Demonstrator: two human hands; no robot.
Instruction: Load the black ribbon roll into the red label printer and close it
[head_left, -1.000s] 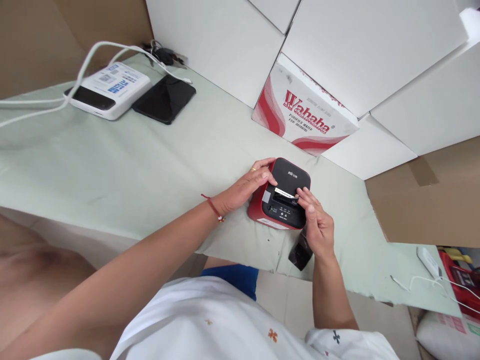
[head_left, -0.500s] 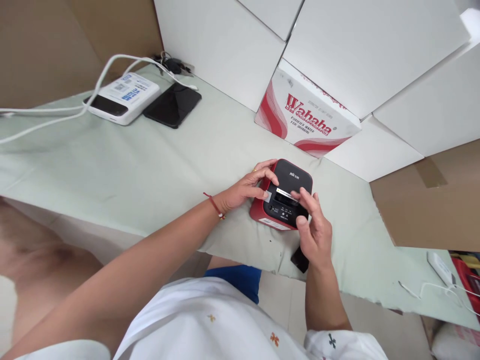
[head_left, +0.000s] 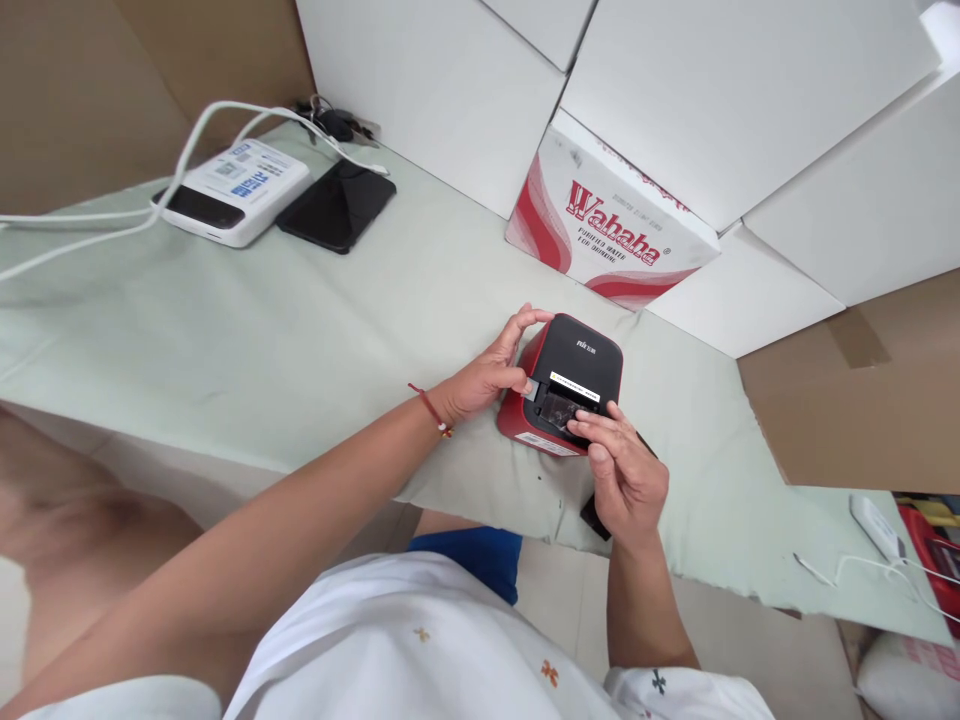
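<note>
Head view: the red-and-black device (head_left: 581, 355) sits on the cloth-covered table (head_left: 420, 280), near the Wahaha carton (head_left: 611, 230). The left hand (head_left: 484, 380) is spread along its side, thumb on the grey tab (head_left: 532, 391); the right hand (head_left: 626, 468), fingers extended and thumb apart, touches the dark glossy strip (head_left: 556, 410) on top.

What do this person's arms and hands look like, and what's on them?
The left hand and right hand are ungloved. A red cord bracelet with a small pale bead circles the left wrist. The left sleeve and right sleeve are short and white, the right bearing a dark petal-shaped motif.
</note>
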